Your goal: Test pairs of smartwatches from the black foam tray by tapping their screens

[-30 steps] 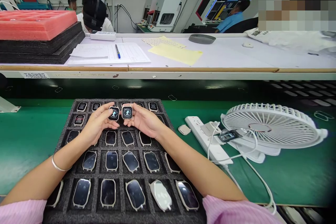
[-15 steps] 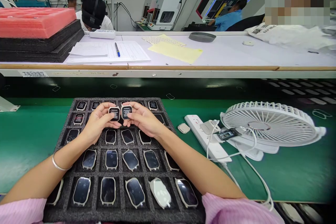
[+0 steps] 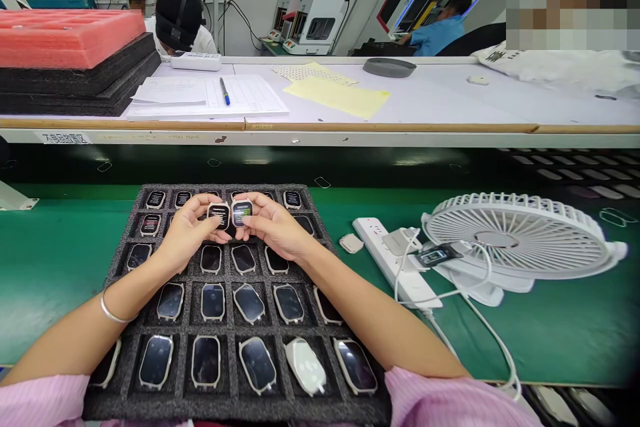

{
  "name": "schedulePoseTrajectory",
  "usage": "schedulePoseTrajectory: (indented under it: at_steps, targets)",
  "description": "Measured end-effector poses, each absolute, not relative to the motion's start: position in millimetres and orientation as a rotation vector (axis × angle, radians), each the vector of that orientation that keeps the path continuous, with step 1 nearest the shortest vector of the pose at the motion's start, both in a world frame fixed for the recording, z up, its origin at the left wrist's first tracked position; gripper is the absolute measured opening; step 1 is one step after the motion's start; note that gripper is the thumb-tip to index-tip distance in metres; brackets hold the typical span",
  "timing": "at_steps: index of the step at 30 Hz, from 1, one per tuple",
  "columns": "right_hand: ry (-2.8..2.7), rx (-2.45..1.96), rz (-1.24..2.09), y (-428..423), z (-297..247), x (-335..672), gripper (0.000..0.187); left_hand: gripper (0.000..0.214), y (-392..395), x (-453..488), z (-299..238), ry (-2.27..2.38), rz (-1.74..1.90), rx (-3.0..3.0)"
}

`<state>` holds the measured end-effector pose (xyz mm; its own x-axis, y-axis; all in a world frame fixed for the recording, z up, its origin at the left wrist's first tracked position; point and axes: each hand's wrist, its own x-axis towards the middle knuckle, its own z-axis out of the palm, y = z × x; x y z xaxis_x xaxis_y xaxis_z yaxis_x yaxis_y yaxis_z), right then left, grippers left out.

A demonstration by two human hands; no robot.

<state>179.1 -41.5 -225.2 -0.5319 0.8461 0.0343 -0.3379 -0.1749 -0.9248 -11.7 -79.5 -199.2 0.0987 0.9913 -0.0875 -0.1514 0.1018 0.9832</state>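
My left hand is closed on a smartwatch body whose dark screen shows lines of white text. Close beside it, my right hand grips a second smartwatch body, its screen lit with a greenish picture; the thumb lies on the glass. Both are held over the far part of a dark grey foam tray. Strapless watch bodies fill many of its pockets, mostly with dark screens facing up. One pale watch in the front row lies with its white side up. My hands cover some of the far pockets.
Right of the tray are a white power strip with cables, a small white charger and a white fan. A shelf runs across behind, bearing papers, a pen and stacked foam trays. Other people sit beyond.
The screen of the watch in my right hand has gone from white text to a greenish picture. Both hands keep their hold in nearly the same place.
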Motion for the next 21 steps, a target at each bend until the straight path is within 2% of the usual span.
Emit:
schedulePoseTrajectory:
  at_steps: [7, 14, 19, 21]
  targets:
    - [-1.27, -0.642, 1.805, -42.7, -223.3, 179.4, 0.037, 0.036, -79.7, -11.9, -198.4, 1.05, 1.149, 1.047]
    - [-1.268, -0.689, 1.755, -41.7, -225.0, 179.0, 0.05, 0.044, -80.0, -11.8, -197.7, 1.032, 1.168, 1.055]
    - [-1.172, -0.736, 1.797, -41.2, -224.7, 176.9, 0.032, 0.033, -79.2, -11.4, -198.0, 1.058, 1.14, 1.003]
    - [-1.129, -0.729, 1.829, -41.2, -223.6, 176.6, 0.03, 0.031, -79.4, -11.4, -197.1, 1.049, 1.132, 0.974]
